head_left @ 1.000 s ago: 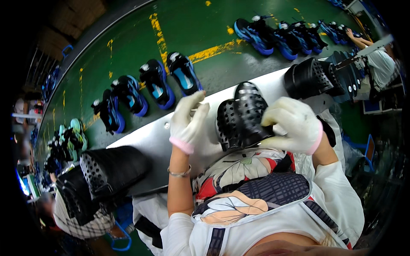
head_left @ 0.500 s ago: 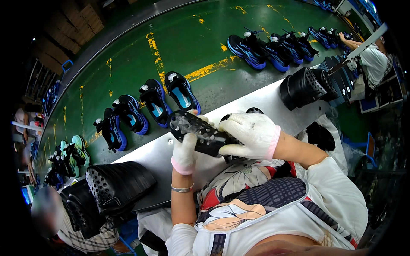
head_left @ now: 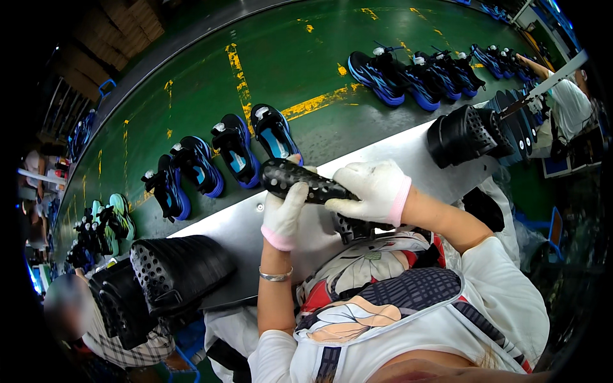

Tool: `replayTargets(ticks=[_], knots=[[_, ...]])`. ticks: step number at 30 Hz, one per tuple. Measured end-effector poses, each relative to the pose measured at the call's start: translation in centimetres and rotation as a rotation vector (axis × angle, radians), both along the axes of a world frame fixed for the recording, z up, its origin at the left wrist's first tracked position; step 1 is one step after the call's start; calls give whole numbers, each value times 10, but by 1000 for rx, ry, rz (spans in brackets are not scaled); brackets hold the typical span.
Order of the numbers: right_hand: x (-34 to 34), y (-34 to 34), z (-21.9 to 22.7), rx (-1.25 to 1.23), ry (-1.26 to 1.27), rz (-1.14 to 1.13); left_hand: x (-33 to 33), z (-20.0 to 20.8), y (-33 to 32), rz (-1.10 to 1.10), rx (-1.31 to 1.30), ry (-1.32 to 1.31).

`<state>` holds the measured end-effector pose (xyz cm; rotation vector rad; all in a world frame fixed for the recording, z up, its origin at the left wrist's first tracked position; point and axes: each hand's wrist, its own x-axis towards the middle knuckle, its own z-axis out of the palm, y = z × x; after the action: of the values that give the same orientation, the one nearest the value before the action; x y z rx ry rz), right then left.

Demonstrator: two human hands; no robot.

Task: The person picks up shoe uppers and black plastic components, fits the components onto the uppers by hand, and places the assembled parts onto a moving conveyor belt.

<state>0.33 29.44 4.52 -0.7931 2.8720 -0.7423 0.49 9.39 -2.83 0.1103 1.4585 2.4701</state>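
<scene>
Gripping a perforated black shoe piece (head_left: pixel 316 185) above the worktop (head_left: pixel 255 246), the left hand (head_left: pixel 286 214) has its fingers closed around the nine-o'clock end, the right hand (head_left: pixel 370 190) fingers closed on the three-o'clock end. From it, another black piece (head_left: pixel 354 228) sits toward four-thirty, a black stack (head_left: pixel 191 268) toward eight, blue-black sneakers (head_left: pixel 234 152) toward ten.
</scene>
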Motion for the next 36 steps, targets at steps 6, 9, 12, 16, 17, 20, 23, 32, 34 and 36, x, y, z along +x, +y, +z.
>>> replayTargets(ticks=[6, 9, 12, 16, 17, 20, 23, 32, 34, 36], knots=[[-29, 18, -18, 107, 168, -127, -27, 1, -12, 165, -1030, 293], [-42, 23, -24, 149, 173, -139, -54, -49, -19, 162, -1274, 504], [-61, 20, -28, 196, 162, -99, -71, -69, -7, 207, -1446, 516], [-96, 18, -22, 277, -40, -102, -81, -64, 28, 186, -1307, 456], [-104, 15, -15, 308, -133, -108, -82, -67, 33, 164, -1239, 450], [-126, 8, -8, 307, -284, -66, -85, -84, 35, 157, -1130, 442], [-152, 9, -11, 273, -342, -3, -88, -83, 38, 149, -1159, 479], [-181, -71, -40, 566, -318, -81, -96, -74, 27, -70, -1312, 325], [-172, -84, -59, 603, -275, -55, -102, -72, 28, -106, -1371, 297], [-168, -94, -72, 604, -265, -64, -111, -64, 26, -265, -1432, 83]])
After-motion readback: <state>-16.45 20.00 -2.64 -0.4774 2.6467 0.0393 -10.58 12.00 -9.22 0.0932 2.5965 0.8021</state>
